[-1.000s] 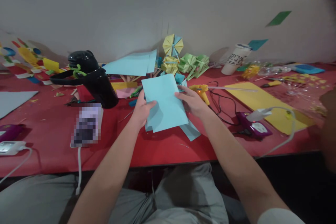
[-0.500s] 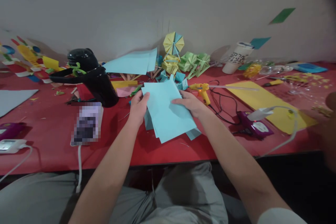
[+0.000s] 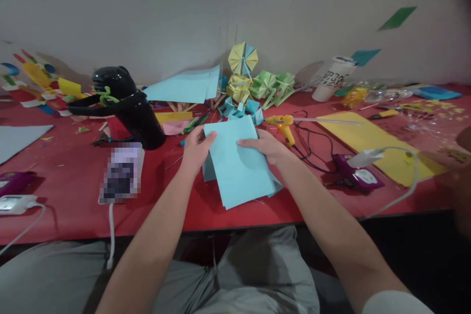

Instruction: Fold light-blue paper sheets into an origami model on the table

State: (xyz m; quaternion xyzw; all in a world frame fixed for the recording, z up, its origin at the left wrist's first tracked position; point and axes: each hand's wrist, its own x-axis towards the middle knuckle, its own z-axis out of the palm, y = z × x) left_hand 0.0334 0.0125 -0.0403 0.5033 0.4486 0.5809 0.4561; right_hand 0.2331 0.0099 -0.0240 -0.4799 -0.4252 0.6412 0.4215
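Several light blue paper sheets are held in a loose stack above the red table, tilted toward me. My left hand grips their upper left edge, thumb on top and fingers behind. On the upper right edge, my right hand is closed the same way, its thumb lying on the top sheet. Another blue paper piece shows beneath the stack at the left. Folded blue paper shapes lie just behind the stack, below yellow and blue folded paper balls.
A yellow glue gun with a black cord is right of my hands, near yellow sheets and a purple power block. Leftward are a black tumbler and a phone on a cable. A white cup stands behind.
The top sheets have come slightly lower and toward me, and their edges line up more closely. Both hands keep their hold, with the left shifted a little to the right.
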